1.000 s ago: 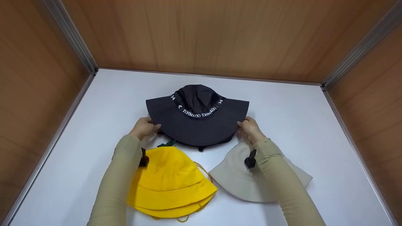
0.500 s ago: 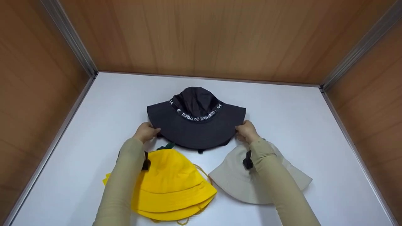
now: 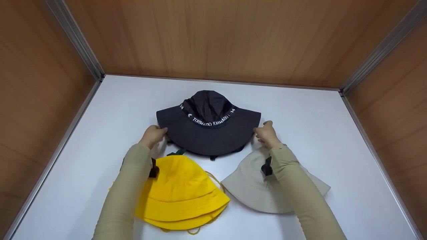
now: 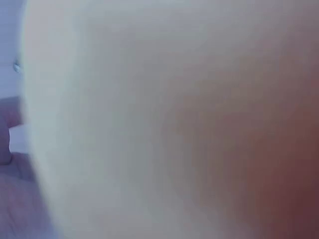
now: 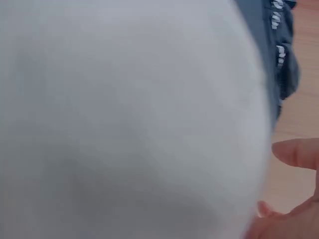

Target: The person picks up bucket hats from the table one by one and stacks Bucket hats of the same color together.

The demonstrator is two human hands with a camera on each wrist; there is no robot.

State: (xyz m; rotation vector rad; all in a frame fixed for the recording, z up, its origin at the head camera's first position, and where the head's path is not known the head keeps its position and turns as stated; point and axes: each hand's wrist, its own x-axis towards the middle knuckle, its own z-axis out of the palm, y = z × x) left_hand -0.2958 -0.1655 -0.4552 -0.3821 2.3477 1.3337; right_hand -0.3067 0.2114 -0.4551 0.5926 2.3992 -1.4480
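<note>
A black bucket hat [image 3: 207, 140] with white "TORNADO" lettering lies on the white table, its wide brim toward me. My left hand [image 3: 152, 136] is at the brim's left edge, thumb tip over it; whether it still pinches the fabric is hidden. Beside the brim's right edge is my right hand [image 3: 267, 134]. In the right wrist view its thumb and finger [image 5: 298, 153] stand apart, away from the hat's dark fabric [image 5: 264, 35]. Nearer me lie a yellow bucket hat [image 3: 181, 186] with cords and a green top piece, and a beige bucket hat [image 3: 255, 186], partly under my right forearm.
Wood-grain panels [image 3: 213, 40] with metal corner posts enclose the white table [image 3: 310, 123] at the back and both sides. A pale blurred surface fills most of each wrist view. Black wrist devices [image 3: 267, 166] hang close over the yellow and beige hats.
My right hand has loosened from the brim and moved slightly outward, a finger lifting. My left hand has shifted slightly outward. The black hat settled slightly toward me earlier; the other hats stay put.
</note>
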